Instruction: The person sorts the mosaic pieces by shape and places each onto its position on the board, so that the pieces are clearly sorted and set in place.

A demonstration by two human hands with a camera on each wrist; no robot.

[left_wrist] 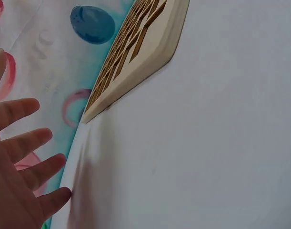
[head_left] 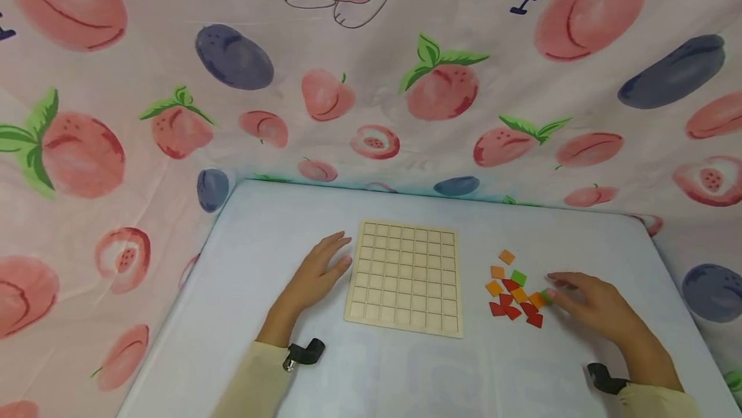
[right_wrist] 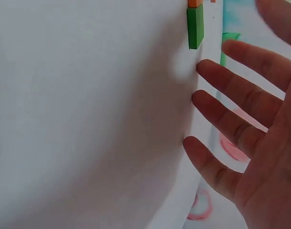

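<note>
A wooden grid board [head_left: 404,276] with rows of square recesses lies flat on the white table. My left hand [head_left: 317,274] is beside the board's left edge, its fingers spread and holding nothing; the left wrist view shows the same spread fingers [left_wrist: 31,176] near the board's corner [left_wrist: 150,59]. To the right of the board lie several small tiles: orange squares [head_left: 494,288], green squares [head_left: 518,277] and red pieces [head_left: 534,321]. My right hand [head_left: 597,305] hovers at the right of these tiles, fingers extended, near a green tile [right_wrist: 195,27]. Nothing shows in its grasp.
The white tabletop [head_left: 417,379] extends around the board and tiles. Behind and at the sides hangs a fruit-print cloth [head_left: 371,83]. A black wrist strap [head_left: 307,352] sits on the left wrist, and another black strap [head_left: 605,379] on the right.
</note>
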